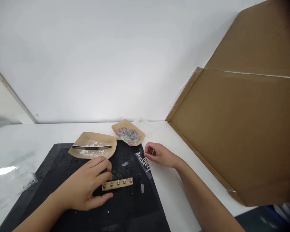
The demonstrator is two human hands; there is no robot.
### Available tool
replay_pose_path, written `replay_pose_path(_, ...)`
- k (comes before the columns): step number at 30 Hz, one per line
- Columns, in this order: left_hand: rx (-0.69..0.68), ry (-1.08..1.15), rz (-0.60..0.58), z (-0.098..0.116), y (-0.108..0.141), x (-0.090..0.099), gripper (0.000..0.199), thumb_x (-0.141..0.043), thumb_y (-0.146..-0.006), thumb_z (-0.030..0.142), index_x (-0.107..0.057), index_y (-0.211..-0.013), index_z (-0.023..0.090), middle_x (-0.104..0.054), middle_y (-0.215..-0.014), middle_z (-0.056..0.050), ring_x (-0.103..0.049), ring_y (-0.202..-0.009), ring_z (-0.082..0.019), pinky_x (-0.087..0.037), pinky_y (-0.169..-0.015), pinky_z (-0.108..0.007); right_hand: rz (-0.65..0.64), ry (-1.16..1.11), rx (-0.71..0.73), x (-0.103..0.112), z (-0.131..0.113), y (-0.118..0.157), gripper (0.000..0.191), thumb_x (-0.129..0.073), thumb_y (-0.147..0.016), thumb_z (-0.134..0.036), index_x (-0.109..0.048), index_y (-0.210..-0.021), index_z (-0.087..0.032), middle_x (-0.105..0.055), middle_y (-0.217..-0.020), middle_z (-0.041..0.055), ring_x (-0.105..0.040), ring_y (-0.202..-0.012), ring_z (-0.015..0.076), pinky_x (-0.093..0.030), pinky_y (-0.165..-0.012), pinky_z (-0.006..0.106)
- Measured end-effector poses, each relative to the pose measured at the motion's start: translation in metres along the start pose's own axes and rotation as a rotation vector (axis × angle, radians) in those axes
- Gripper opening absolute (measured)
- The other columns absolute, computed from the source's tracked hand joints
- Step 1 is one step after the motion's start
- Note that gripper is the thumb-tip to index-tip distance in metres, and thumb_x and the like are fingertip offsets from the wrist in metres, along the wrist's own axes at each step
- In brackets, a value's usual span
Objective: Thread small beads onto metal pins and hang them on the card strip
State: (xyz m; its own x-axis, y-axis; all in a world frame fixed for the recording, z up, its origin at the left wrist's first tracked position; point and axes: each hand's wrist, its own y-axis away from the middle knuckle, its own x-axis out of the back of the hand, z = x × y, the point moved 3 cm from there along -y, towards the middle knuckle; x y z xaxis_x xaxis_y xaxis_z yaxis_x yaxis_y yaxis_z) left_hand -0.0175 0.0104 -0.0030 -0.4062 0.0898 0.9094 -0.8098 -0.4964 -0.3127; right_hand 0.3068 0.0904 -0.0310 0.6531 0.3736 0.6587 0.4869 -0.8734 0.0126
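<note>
My left hand (91, 180) is spread around the left end of a tan strip (122, 184), thumb in front and fingers behind; whether it touches the strip I cannot tell. Several small metal posts (118, 182) stand in a row along this strip. Over a dark sheet of small white rectangular pieces (143, 161), my right hand (160, 154) has thumb and index finger pinched together at the sheet's upper right edge. What lies in the pinch is too small to make out. Two clear nail tips, one behind the strip (125, 163) and one right of it (142, 188), lie on the black mat (135, 212).
A paper tray (83, 138) holds white bits, with a dark slim stick (91, 148) across it. Another paper tray (142, 137) contains many small coloured pieces. Clear plastic bags (12, 183) lie at left. A cardboard panel (232, 129) stands along the right side, a white wall behind.
</note>
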Motion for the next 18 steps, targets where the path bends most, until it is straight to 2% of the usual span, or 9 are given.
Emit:
replay_pose_path(7,0.122,0.055,-0.148,-0.013,0.004,-0.008,0.028,-0.071,-0.089,0.043,-0.061,-0.103,0.021,-0.061,-0.101,-0.007,-0.056,-0.092,-0.025,-0.045,-0.081,-0.037,0.072,-0.043,0.03,-0.003,-0.018,0.0,0.026,-0.067,-0.097,-0.045,-0.062,-0.089,-0.021,-0.061,-0.077,-0.0009,-0.052,-0.068,0.0141,-0.043,-0.062,0.027)
replay_pose_path(10,0.147,0.085,-0.16,-0.016,0.005,-0.01,0.031,-0.073,-0.088,0.046,-0.063,-0.103,0.021,-0.062,-0.101,-0.006,-0.057,-0.094,-0.024,-0.045,-0.082,-0.036,0.066,-0.073,0.037,-0.009,-0.031,0.002,0.027,-0.067,-0.098,-0.046,-0.063,-0.091,-0.02,-0.061,-0.077,-0.0011,-0.053,-0.068,0.0139,-0.043,-0.062,0.027)
replay_pose_path(12,0.184,0.118,-0.167,-0.016,0.005,-0.008,0.032,-0.074,-0.088,0.047,-0.064,-0.104,0.022,-0.063,-0.102,-0.005,-0.059,-0.096,-0.024,-0.046,-0.083,-0.035,0.054,-0.072,0.058,-0.015,-0.045,0.002,0.025,-0.068,-0.098,-0.044,-0.065,-0.092,-0.02,-0.064,-0.084,0.0002,-0.056,-0.071,0.0139,-0.046,-0.065,0.027)
replay_pose_path(15,0.282,0.155,-0.225,-0.016,0.006,-0.003,0.032,-0.076,-0.086,0.047,-0.065,-0.105,0.023,-0.065,-0.104,-0.004,-0.061,-0.095,-0.023,-0.046,-0.081,-0.033,-0.012,-0.039,0.146,-0.025,-0.073,0.0,0.019,-0.068,-0.099,-0.037,-0.066,-0.09,-0.02,-0.065,-0.091,0.0011,-0.059,-0.078,0.0142,-0.048,-0.071,0.027)
replay_pose_path(18,0.346,0.168,-0.274,-0.016,0.01,0.001,0.02,-0.071,-0.091,0.039,-0.067,-0.103,0.024,-0.066,-0.101,-0.002,-0.062,-0.09,-0.021,-0.046,-0.079,-0.031,-0.129,-0.006,0.24,-0.039,-0.104,-0.008,0.013,-0.071,-0.097,-0.031,-0.068,-0.091,-0.02,-0.064,-0.091,0.0003,-0.058,-0.077,0.0134,-0.048,-0.07,0.026)
